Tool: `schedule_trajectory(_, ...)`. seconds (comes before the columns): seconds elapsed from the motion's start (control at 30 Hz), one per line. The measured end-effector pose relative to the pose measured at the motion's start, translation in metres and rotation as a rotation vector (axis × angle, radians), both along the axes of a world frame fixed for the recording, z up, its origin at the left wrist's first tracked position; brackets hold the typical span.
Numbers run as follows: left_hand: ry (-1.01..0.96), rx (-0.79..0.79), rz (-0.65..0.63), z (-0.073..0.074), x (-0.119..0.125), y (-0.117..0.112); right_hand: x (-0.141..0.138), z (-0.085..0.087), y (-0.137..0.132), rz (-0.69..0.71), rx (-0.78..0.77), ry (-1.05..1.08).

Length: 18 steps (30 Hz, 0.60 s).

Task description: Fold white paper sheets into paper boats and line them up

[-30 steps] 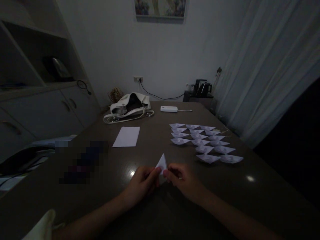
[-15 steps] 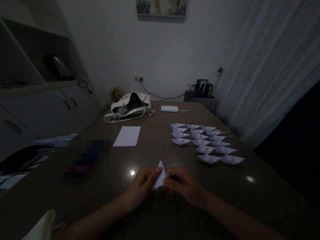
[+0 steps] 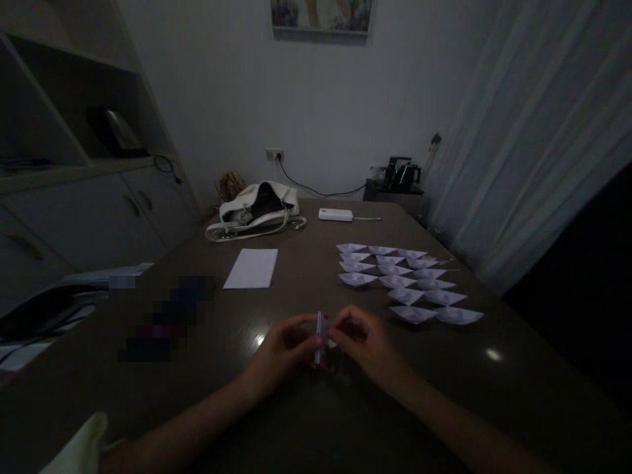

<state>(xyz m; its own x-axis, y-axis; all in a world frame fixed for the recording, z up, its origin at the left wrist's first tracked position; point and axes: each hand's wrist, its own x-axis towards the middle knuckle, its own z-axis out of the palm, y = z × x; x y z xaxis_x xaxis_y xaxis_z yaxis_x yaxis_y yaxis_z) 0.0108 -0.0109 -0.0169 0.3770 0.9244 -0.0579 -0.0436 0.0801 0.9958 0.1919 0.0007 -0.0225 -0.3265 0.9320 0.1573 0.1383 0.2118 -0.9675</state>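
Note:
A small piece of folded paper (image 3: 318, 337) is turned nearly edge-on, so it shows as a narrow pale strip. My left hand (image 3: 284, 349) is closed on it, thumb on the near side and fingers behind. At its right side my right hand (image 3: 363, 342) is closed in a pinch, with a pale bit of the paper at the fingertips. Several white paper boats (image 3: 405, 295) stand in rows to the right, beyond my right hand. A stack of white paper sheets (image 3: 251, 268) lies flat to the left, farther off.
On the brown table (image 3: 306, 263) a white handbag (image 3: 261, 207) lies at the far left. Near the far edge is a white power bank (image 3: 336, 215) with a short cable. A blurred dark patch (image 3: 170, 319) covers something on the left. A sheer curtain (image 3: 474, 131) hangs on the right.
The folded paper has turned from showing a triangular face to standing nearly edge-on. Both hands have shifted slightly, the right one upward. The boats, sheets and bag stay in place.

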Motion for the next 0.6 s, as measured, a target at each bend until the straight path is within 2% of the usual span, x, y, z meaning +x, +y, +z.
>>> schedule_trajectory(0.1,0.095,0.054,0.024,-0.003,0.002,-0.001,-0.002,0.002,-0.005,0.034,0.005,-0.037)
schedule_trajectory(0.3,0.038,0.045,-0.025,-0.007,0.001,-0.003,-0.001,0.007,-0.006,0.017,0.116,-0.125)
schedule_trajectory(0.47,0.021,0.084,0.004,-0.004,0.004,-0.006,-0.002,0.012,-0.009,-0.037,0.21,-0.223)
schedule_trajectory(0.6,-0.02,0.067,0.05,-0.002,0.005,-0.006,-0.003,0.012,-0.009,-0.028,0.143,-0.192)
